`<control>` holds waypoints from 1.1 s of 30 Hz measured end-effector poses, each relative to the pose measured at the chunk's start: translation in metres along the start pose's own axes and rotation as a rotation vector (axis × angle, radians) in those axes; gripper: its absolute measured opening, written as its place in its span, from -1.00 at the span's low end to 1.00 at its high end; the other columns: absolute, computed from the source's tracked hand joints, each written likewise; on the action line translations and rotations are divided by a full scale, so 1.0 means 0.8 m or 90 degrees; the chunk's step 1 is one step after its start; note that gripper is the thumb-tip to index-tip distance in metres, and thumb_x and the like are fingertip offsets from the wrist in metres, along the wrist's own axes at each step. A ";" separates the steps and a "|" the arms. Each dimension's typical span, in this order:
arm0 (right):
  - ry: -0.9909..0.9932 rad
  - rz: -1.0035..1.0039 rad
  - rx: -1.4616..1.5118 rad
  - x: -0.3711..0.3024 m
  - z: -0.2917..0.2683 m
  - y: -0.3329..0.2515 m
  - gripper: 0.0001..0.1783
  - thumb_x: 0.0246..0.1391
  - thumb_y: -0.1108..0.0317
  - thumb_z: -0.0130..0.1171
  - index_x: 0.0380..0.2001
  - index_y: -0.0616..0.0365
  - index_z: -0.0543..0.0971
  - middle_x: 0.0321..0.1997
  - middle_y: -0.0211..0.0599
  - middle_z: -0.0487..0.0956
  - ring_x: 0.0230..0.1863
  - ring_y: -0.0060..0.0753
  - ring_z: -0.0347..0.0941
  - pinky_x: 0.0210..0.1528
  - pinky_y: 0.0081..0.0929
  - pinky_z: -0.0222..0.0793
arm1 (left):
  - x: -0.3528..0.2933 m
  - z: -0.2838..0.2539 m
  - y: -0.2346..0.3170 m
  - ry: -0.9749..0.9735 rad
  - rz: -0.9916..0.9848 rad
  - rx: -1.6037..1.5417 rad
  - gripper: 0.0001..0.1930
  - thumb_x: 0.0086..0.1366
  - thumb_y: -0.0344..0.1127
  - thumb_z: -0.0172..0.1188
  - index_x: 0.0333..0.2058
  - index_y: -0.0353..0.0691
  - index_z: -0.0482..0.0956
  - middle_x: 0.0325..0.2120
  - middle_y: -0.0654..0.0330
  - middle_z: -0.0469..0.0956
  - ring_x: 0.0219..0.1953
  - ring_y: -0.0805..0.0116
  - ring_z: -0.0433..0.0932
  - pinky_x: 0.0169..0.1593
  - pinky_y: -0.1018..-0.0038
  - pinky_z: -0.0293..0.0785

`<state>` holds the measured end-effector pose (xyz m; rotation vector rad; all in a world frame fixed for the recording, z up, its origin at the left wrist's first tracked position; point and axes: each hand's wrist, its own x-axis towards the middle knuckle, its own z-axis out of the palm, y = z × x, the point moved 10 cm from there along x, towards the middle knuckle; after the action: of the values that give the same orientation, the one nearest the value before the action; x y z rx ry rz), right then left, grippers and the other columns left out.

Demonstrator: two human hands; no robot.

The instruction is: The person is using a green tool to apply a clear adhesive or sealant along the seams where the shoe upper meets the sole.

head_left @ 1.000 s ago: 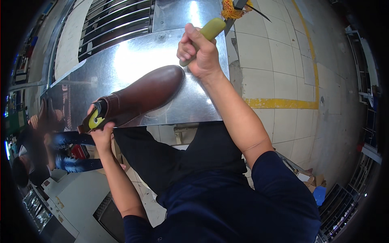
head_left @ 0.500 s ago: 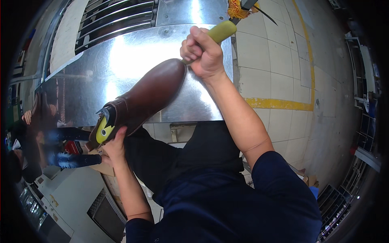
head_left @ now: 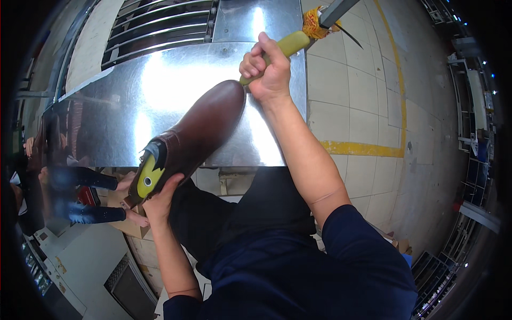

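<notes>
A dark brown leather boot (head_left: 205,120) slants over the metal table, toe toward the far right. A yellow-green last (head_left: 151,178) with a round metal-rimmed hole shows in its opening. My left hand (head_left: 161,200) is closed on the heel end, thumb along the side; its other fingers are mostly hidden beneath. My right hand (head_left: 266,69) is wrapped round a thick yellow-green tool handle (head_left: 292,45), thumb raised along it. The handle's lower end meets the edge of the boot's toe; the tool's working tip cannot be made out.
The shiny metal table (head_left: 122,122) has rollers (head_left: 160,24) beyond it. A grey bar wrapped in orange material (head_left: 316,24) stands by the far right corner. At left, another person's dark sleeves (head_left: 93,212) and hands reach in above a cardboard box (head_left: 125,226).
The boot's heel end and my left hand have shifted slightly right and nearer. My right hand keeps its grip at the toe. The whole view has shifted a little.
</notes>
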<state>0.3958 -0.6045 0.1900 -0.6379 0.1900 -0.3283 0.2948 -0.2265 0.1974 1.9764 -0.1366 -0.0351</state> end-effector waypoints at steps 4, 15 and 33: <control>-0.138 0.087 -0.049 0.022 0.034 0.027 -0.58 0.27 0.08 0.29 -0.58 0.09 0.51 -0.77 -0.55 0.15 -0.70 -0.53 0.14 -0.58 -0.47 0.09 | -0.004 -0.001 -0.007 0.026 -0.071 0.033 -0.36 0.08 -0.40 0.64 0.12 -0.38 0.56 0.02 0.11 0.64 0.03 0.31 0.60 0.17 0.40 0.51; -0.265 0.142 -0.007 0.024 0.048 0.040 -0.59 0.26 0.15 0.31 -0.61 0.12 0.53 -0.78 -0.54 0.15 -0.71 -0.56 0.12 -0.58 -0.49 0.08 | -0.014 -0.011 0.012 0.156 -0.073 0.135 -0.10 -0.12 0.08 0.72 0.13 -0.28 0.53 0.03 0.04 0.56 0.09 0.06 0.55 0.22 0.23 0.43; -0.134 0.031 -0.019 -0.015 0.000 -0.001 -0.59 0.37 0.10 0.19 -0.54 0.09 0.55 -0.77 -0.57 0.16 -0.70 -0.55 0.10 -0.57 -0.45 0.09 | 0.005 0.029 0.062 0.014 0.092 0.026 -0.31 0.02 -0.54 0.59 0.17 -0.38 0.55 0.06 0.05 0.65 0.10 0.24 0.63 0.23 0.35 0.51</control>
<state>0.3843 -0.6011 0.1915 -0.6923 0.0090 -0.2099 0.2931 -0.2674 0.2340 2.0026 -0.2675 0.0836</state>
